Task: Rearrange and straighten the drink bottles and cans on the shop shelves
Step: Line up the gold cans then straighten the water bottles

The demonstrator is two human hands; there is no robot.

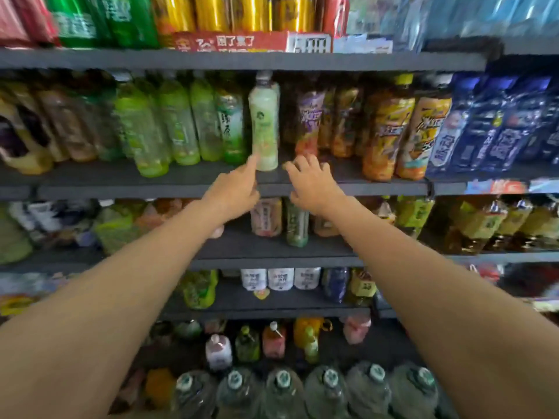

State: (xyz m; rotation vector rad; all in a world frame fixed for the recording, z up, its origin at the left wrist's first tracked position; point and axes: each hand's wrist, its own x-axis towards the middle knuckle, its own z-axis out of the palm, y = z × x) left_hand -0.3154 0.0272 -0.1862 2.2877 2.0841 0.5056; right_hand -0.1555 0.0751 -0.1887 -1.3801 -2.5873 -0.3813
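Observation:
A pale green bottle (263, 122) with a grey cap stands upright at the front edge of the second shelf (187, 179), ahead of its row. My left hand (234, 190) reaches up to it, and the index fingertip touches the bottle's lower left side. My right hand (311, 184) hovers just right of the bottle's base with fingers spread and loosely bent, holding nothing. Directly behind the right hand stands a purple-and-orange labelled bottle (308, 122). Green tea bottles (178, 122) fill the row to the left.
Orange-labelled bottles (390, 128) and dark blue bottles (499, 125) stand to the right. Cans and a red carton (230, 40) sit on the top shelf. Lower shelves hold more bottles (296, 222), and large water jugs (281, 391) line the floor.

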